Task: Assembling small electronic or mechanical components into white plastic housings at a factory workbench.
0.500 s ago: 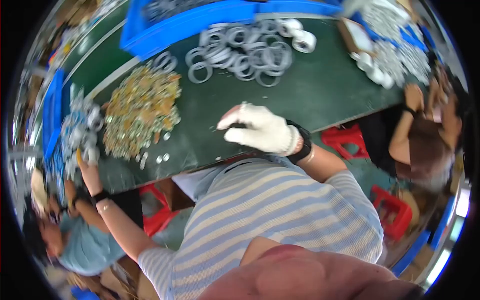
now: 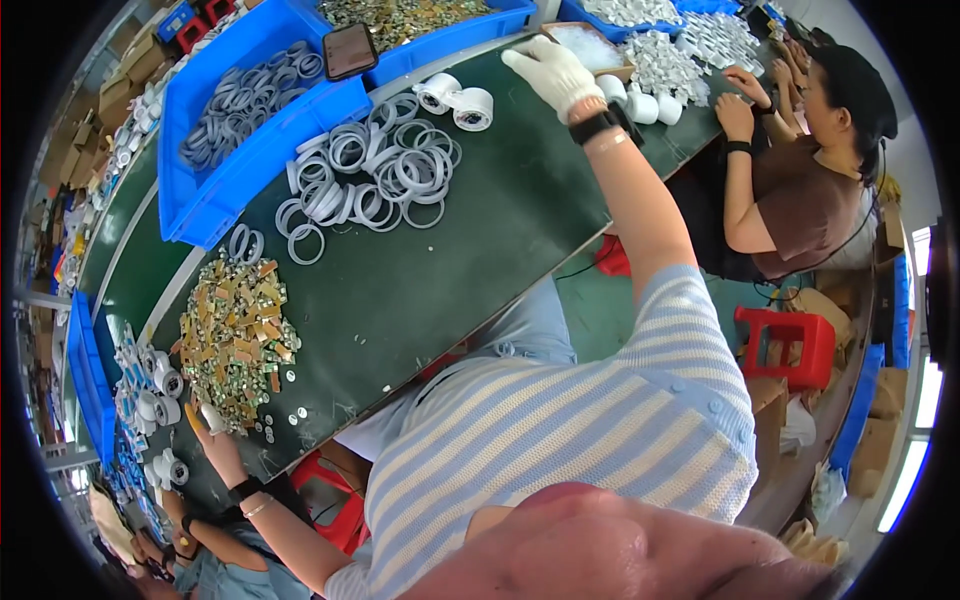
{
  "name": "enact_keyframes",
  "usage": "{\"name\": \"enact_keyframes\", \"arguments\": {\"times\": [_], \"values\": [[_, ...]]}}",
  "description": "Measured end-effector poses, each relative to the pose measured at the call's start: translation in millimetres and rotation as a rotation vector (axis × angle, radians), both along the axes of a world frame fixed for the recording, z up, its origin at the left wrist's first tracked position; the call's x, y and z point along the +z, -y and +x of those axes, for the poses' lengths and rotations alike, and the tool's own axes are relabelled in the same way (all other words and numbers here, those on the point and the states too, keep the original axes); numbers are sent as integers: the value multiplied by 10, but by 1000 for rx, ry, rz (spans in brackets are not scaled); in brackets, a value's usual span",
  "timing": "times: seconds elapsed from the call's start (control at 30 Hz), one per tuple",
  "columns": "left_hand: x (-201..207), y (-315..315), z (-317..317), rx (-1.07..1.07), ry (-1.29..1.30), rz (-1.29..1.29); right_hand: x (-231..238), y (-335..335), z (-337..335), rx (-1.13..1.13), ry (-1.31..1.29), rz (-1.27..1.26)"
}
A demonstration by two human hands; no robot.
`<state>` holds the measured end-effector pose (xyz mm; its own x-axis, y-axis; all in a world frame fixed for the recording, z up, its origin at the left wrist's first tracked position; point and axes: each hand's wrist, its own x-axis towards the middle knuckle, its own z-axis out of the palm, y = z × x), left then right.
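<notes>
My right hand (image 2: 553,74), in a white glove, reaches to the back of the table with fingers spread, beside a carton (image 2: 590,47) of clear material and several white cylinders (image 2: 641,104). To its left lie white round-ended housings (image 2: 472,109). My left hand (image 2: 219,449) is at the near edge of a heap of small circuit boards (image 2: 235,345), fingers apart. One fingertip is yellow-covered; a small white piece shows at another, and whether it is a cover or a loose part I cannot tell. Grey rings (image 2: 415,170) are piled mid-table.
A blue bin (image 2: 200,215) of grey rings stands behind, with a dark phone (image 2: 350,51) on its rim. Another blue bin (image 2: 455,40) holds boards. White assemblies (image 2: 157,408) crowd the left. A co-worker (image 2: 810,190) sits at right, another at lower left. Red stools (image 2: 790,345) stand below.
My right hand has gone from the table's front edge to the far back right. My left hand has shifted toward the circuit-board heap. The view has turned, showing more of the bins.
</notes>
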<state>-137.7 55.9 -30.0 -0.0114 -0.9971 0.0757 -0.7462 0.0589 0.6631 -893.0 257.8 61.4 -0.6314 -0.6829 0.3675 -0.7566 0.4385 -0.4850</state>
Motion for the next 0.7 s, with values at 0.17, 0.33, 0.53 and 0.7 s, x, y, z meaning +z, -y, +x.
{"name": "enact_keyframes", "arguments": {"times": [0.17, 0.33, 0.53, 0.7], "values": [[503, -629, -1148, -169, -155, -20, -207, 912, 70, 122, 32, 244], [635, -1318, -1531, -298, -299, 233, -183, 917, 395, 87, 129, 311], [507, -1510, -1586, -449, -451, 221, 178, 463, 552, 151, 349, -58], [791, -1601, -2248, -684, -88, -262, 458, 102, 1651, 817, 100, -45]]}}
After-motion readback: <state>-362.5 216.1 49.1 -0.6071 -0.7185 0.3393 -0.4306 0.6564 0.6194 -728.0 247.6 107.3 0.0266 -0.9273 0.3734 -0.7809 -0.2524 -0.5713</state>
